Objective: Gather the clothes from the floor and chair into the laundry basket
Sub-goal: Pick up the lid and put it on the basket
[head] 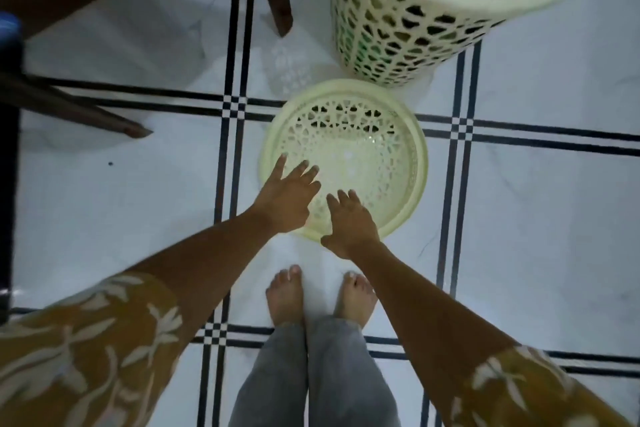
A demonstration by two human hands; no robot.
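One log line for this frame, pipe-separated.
left hand open over lid | right hand open over lid | lid on floor | basket uncovered

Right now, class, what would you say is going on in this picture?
A person stands barefoot on a tiled floor, bending over and reaching both arms down. The left hand and right hand are spread open over a round cream lid lying flat on the floor. Neither has a grip on it yet. The matching laundry basket stands just beyond, uncovered, with something dark inside.
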